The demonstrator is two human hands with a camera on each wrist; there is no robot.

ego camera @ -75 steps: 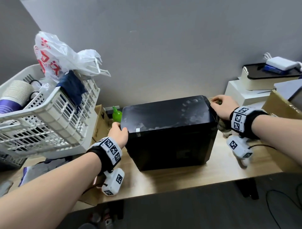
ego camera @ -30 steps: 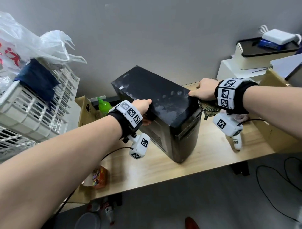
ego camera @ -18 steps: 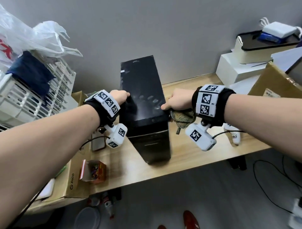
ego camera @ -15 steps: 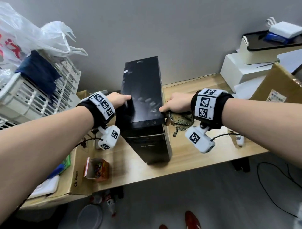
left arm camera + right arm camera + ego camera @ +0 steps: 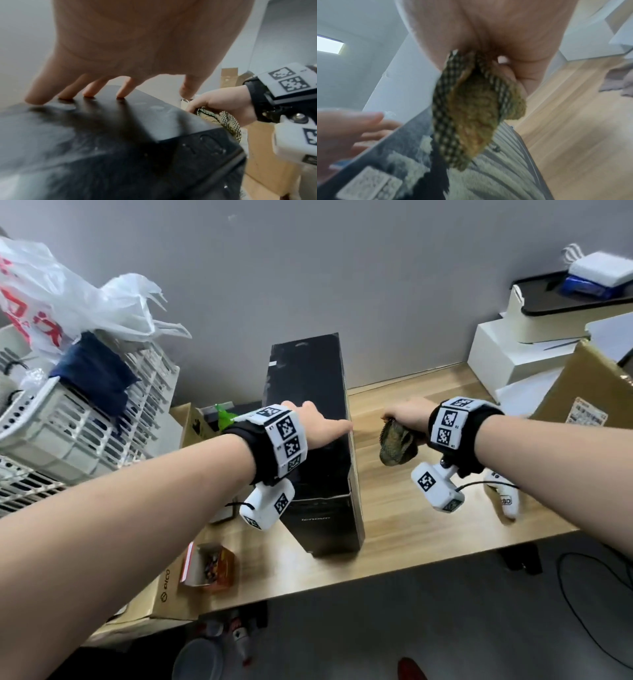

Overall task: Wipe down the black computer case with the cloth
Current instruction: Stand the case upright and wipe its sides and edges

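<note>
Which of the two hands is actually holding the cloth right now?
The right hand, off the case's right side, grips the bunched green checked cloth. The left hand holds nothing; its fingertips rest on the black computer case.

The case (image 5: 310,440) stands upright on the surface (image 5: 411,529), with the basket (image 5: 78,419) to its left and boxes (image 5: 513,354) to its right. The left hand (image 5: 322,428) rests on the case; the right hand (image 5: 407,419) holds the cloth (image 5: 397,445) just right of it.

This looks like an office storeroom or tech workspace. A black computer case (image 5: 308,419) stands on a light wooden surface (image 5: 404,529) against a plain grey wall (image 5: 308,268). Left of the case sits a white plastic crate (image 5: 68,426) stuffed with a plastic bag (image 5: 68,299); right of it, white boxes (image 5: 507,357) and a cardboard carton (image 5: 589,392). Below the case, cables (image 5: 589,604) trail over the floor.
</note>
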